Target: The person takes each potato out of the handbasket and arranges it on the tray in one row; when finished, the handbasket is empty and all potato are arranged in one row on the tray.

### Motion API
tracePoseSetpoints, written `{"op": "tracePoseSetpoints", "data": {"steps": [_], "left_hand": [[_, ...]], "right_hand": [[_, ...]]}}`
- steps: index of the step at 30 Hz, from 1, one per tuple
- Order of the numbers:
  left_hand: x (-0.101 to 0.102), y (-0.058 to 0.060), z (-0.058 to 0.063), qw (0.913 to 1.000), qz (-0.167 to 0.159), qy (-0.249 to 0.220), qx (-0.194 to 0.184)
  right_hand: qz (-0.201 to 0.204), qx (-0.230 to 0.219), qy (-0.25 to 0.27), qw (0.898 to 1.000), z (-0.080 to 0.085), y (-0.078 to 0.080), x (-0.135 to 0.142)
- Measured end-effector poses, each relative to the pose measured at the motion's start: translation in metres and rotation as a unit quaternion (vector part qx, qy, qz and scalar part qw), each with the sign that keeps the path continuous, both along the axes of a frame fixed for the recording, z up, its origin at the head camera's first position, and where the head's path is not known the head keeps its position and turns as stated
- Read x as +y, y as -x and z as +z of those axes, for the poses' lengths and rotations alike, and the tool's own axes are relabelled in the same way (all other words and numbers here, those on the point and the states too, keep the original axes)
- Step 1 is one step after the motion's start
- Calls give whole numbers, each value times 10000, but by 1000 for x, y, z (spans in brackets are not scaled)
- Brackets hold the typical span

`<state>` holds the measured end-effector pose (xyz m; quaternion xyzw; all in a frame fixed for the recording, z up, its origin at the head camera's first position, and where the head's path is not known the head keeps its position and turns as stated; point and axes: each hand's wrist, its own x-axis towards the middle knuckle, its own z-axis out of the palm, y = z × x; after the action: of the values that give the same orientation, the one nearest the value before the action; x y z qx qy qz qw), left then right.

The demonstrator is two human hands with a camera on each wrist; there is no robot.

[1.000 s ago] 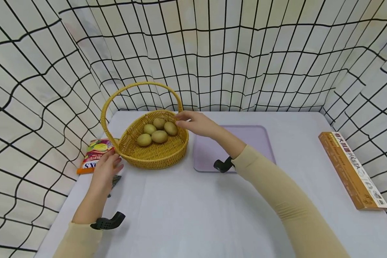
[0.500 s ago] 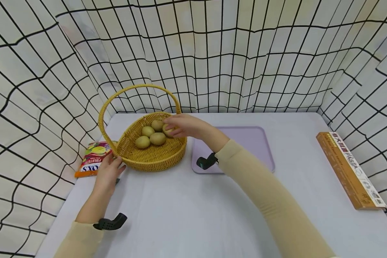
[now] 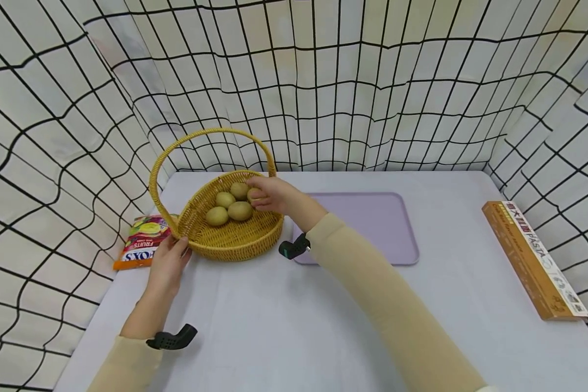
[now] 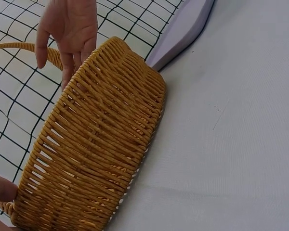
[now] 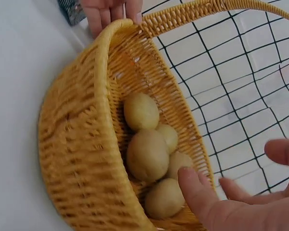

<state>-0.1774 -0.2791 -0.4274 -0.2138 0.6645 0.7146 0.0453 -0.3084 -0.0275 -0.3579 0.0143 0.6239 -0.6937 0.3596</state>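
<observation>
Five potatoes (image 5: 148, 155), one basket (image 5: 82, 144)

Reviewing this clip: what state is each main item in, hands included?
Basket: upright on the table, handle raised, holding potatoes.
Potatoes: five, whole, skins on, inside the basket.
Tray: flat, partly hidden by the right arm.
Bag: lying down; seal unclear.
Pasta box: lying flat.
Left hand: touching the basket's rim; grip unclear.
Right hand: over the potatoes, fingers apart.
</observation>
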Motion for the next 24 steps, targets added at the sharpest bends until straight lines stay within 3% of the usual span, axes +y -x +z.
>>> {"op": "tracePoseSetpoints", "data": {"steps": [4, 9, 12, 18, 24], "left_hand": [[0, 0, -1, 10000, 2, -24, 70], [1, -1, -1, 9999, -27, -26, 117], [2, 0, -1, 9999, -45, -31, 113], [2, 1, -2, 9999, -123, 13, 105], [0, 1, -2, 9999, -121, 56, 82]], "right_hand": [[-613, -623, 411, 9953, -7, 0, -8], [-982, -1143, 684, 9862, -13, -1, -15], [-896, -1202, 686, 9863, -16, -2, -17], [-661, -855, 463, 9931, -20, -2, -18], [-621, -1041, 451, 9916, -21, -4, -22]]}}
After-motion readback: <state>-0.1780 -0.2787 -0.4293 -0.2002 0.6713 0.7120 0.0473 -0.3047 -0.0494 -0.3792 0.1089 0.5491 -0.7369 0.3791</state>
